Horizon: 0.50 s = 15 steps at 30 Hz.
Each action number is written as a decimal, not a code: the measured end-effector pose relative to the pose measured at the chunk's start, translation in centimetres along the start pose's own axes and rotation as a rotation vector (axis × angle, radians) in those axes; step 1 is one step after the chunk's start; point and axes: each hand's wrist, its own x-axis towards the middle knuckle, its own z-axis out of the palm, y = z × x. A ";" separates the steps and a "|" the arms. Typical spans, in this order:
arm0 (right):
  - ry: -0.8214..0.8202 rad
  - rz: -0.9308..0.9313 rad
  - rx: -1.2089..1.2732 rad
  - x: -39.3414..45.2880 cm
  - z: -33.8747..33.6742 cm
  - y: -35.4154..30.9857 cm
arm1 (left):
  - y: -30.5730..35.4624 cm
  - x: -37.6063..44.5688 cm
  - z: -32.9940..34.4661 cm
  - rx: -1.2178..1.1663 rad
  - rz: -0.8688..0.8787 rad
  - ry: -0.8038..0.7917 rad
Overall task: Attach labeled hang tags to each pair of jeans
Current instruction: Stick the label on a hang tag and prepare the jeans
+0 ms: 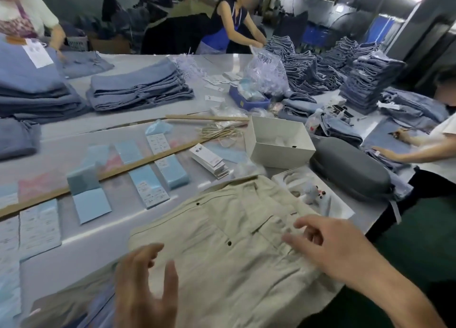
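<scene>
While the beige jeans (229, 241) lie flat on the near table edge, both hands hover over them with loosely spread fingers, left hand (145, 285) and right hand (328, 246) holding nothing, probably smoothing the waistband. The white hang tags (209, 161) wait just beyond, within reach.

The lower end of the beige garment (222, 253) is cut off by the bottom edge. The left hand (145, 285) is blurred and cropped at the wrist. Print on the white hang tags (209, 158) and blue label sheets (39, 226) cannot be read.
</scene>
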 end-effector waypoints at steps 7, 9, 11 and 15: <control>0.715 -0.427 -0.234 -5.2 6.7 -4.2 | 8.6 5.7 4.8 -0.074 0.402 -0.502; 0.775 -0.471 -0.251 -5.8 7.8 -4.1 | 9.5 6.0 5.7 0.079 0.498 -0.632; 0.789 -0.468 -0.253 -6.1 8.3 -3.7 | 9.3 5.9 6.3 0.169 0.559 -0.678; 0.806 -0.495 -0.190 -6.8 8.0 -2.4 | 7.4 5.4 6.2 0.212 0.487 -0.755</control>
